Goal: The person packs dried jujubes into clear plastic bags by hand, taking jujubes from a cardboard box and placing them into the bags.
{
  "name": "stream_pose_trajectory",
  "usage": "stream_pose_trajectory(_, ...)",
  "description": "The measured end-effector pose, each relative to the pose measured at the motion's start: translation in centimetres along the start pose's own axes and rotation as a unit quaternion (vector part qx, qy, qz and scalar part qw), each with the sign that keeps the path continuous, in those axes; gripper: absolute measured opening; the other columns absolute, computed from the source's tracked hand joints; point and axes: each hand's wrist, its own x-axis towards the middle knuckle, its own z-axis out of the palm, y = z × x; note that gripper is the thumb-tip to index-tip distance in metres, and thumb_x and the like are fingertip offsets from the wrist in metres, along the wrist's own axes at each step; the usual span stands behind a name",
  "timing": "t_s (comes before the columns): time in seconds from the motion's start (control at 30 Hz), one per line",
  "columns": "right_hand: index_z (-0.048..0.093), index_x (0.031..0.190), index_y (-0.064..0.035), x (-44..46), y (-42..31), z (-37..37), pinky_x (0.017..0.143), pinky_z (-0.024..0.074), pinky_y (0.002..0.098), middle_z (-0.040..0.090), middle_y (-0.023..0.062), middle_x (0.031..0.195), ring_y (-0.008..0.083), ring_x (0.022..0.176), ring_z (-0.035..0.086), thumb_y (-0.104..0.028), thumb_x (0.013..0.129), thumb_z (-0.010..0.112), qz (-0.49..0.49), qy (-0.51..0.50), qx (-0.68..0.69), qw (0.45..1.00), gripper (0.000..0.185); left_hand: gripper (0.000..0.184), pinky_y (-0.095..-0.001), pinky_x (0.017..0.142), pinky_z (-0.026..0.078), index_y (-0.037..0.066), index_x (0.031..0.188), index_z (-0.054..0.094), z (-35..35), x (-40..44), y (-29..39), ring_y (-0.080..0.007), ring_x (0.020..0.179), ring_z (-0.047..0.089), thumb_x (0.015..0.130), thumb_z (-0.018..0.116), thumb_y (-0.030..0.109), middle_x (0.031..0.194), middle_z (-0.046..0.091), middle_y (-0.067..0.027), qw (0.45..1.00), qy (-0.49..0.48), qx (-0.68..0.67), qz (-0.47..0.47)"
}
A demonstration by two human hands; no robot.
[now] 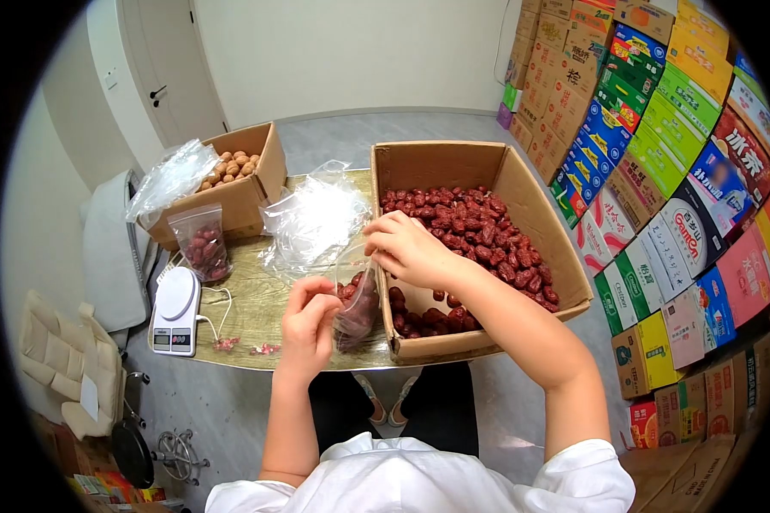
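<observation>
A clear plastic bag (359,309) partly filled with red dates stands at the table's front edge, against the left wall of a cardboard box. My left hand (308,332) has its fingers curled in a pinch at the bag's left edge. From the right, my right hand (409,249) reaches across the box, its bent fingers closed at the bag's upper rim; its fingertips are partly hidden. Many wrinkled red dates (479,224) fill much of the open cardboard box (573,278).
A pile of empty clear bags (321,218) lies mid-table. At left are a filled date bag (205,248), a white kitchen scale (176,309) with a cable, and a box (261,184) of walnuts (229,168). Stacked cartons (650,179) line the right; an office chair (68,359) stands left.
</observation>
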Motion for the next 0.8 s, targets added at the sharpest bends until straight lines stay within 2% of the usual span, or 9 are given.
stream_pose_trajectory(0.17, 0.062, 0.092, -0.0044, 0.4, 0.1, -0.3, 0.086, 0.0483, 0.0430, 0.063, 0.0075, 0.091, 0.0303, 0.097, 0.062, -0.007, 0.087, 0.066, -0.002, 0.014, -0.010, 1.000, 0.007, 0.010, -0.0293, 0.079, 0.049, -0.001, 0.088, 0.061, -0.7, -0.2, -1.8, -0.0218, 0.092, 0.059, 0.092, 0.054, -0.007, 0.108, 0.055, -0.0127, 0.991, 0.107, 0.071, -0.025)
stream_pose_trajectory(0.3, 0.058, 0.090, -0.0017, 0.6, -1.4, -0.4, 0.072, 0.0519, 0.0418, 0.058, 0.0134, 0.090, 0.0360, 0.086, 0.063, -0.005, 0.088, 0.064, 0.008, 0.046, 0.048, 0.998, 0.008, 0.009, -0.0307, 0.077, 0.050, -0.002, 0.085, 0.062, -1.5, -0.4, -2.4, -0.0237, 0.089, 0.060, 0.089, 0.056, -0.007, 0.105, 0.058, -0.0143, 0.986, 0.141, 0.051, -0.071)
stream_pose_trajectory(0.4, 0.058, 0.090, -0.0017, 0.3, -0.6, -0.1, 0.074, 0.0516, 0.0417, 0.058, 0.0138, 0.090, 0.0355, 0.088, 0.063, -0.004, 0.088, 0.063, 0.005, 0.018, 0.079, 0.997, 0.007, 0.014, -0.0307, 0.082, 0.050, 0.001, 0.102, 0.062, -1.1, -1.5, -4.5, -0.0213, 0.095, 0.060, 0.090, 0.060, -0.004, 0.108, 0.061, -0.0124, 0.991, 0.096, -0.012, -0.094)
stream_pose_trajectory(0.47, 0.058, 0.091, -0.0016, 0.2, -0.2, -0.1, 0.074, 0.0513, 0.0416, 0.058, 0.0142, 0.091, 0.0354, 0.088, 0.062, -0.004, 0.088, 0.063, -0.001, 0.015, 0.085, 0.996, 0.006, 0.042, -0.0316, 0.090, 0.050, 0.006, 0.128, 0.052, 0.1, -1.7, -4.2, -0.0206, 0.106, 0.060, 0.090, 0.069, 0.005, 0.115, 0.062, -0.0104, 0.960, 0.131, -0.212, -0.129)
stream_pose_trajectory(0.5, 0.058, 0.091, -0.0016, 0.1, -0.2, -0.1, 0.074, 0.0511, 0.0416, 0.059, 0.0142, 0.091, 0.0353, 0.088, 0.062, -0.004, 0.088, 0.063, -0.001, 0.012, 0.082, 0.997, 0.007, 0.078, -0.0358, 0.099, 0.047, 0.009, 0.150, 0.031, 0.5, -2.2, -5.8, -0.0231, 0.119, 0.057, 0.087, 0.077, 0.014, 0.127, 0.060, -0.0124, 0.971, 0.092, -0.199, -0.096)
stream_pose_trajectory(0.6, 0.058, 0.092, -0.0022, 0.2, -0.6, -0.1, 0.075, 0.0506, 0.0422, 0.060, 0.0144, 0.090, 0.0355, 0.088, 0.062, -0.005, 0.087, 0.064, -0.002, 0.003, 0.078, 0.997, 0.007, 0.087, -0.0391, 0.106, 0.042, 0.007, 0.154, 0.030, 2.1, -2.5, -7.7, -0.0265, 0.130, 0.052, 0.084, 0.081, 0.019, 0.140, 0.055, -0.0147, 0.936, 0.028, -0.301, -0.178)
stream_pose_trajectory(0.63, 0.058, 0.091, -0.0023, 0.2, -0.7, 0.0, 0.075, 0.0506, 0.0424, 0.061, 0.0146, 0.090, 0.0358, 0.089, 0.062, -0.005, 0.087, 0.063, 0.005, 0.002, 0.075, 0.997, 0.007, 0.063, -0.0381, 0.108, 0.040, 0.004, 0.146, 0.048, 2.5, -2.3, -7.8, -0.0249, 0.131, 0.051, 0.091, 0.074, 0.022, 0.140, 0.057, -0.0157, 0.928, 0.009, -0.327, -0.178)
stream_pose_trajectory(0.73, 0.059, 0.092, -0.0007, 0.2, -0.6, 0.0, 0.075, 0.0512, 0.0401, 0.063, 0.0152, 0.089, 0.0347, 0.087, 0.063, -0.004, 0.088, 0.065, -0.004, 0.003, 0.059, 0.998, 0.008, 0.032, -0.0325, 0.100, 0.046, 0.001, 0.123, 0.069, 2.7, -2.1, -9.0, -0.0205, 0.123, 0.057, 0.099, 0.063, 0.023, 0.129, 0.064, -0.0132, 0.942, -0.014, -0.256, -0.216)
stream_pose_trajectory(0.8, 0.059, 0.093, -0.0008, 0.3, -0.5, -0.1, 0.075, 0.0512, 0.0407, 0.063, 0.0153, 0.089, 0.0355, 0.087, 0.063, -0.005, 0.088, 0.066, 0.000, 0.004, 0.064, 0.998, 0.009, 0.032, -0.0275, 0.089, 0.050, 0.001, 0.110, 0.075, 3.3, -2.2, -8.6, -0.0166, 0.107, 0.063, 0.105, 0.053, 0.024, 0.116, 0.070, -0.0108, 0.937, 0.039, -0.281, -0.202)
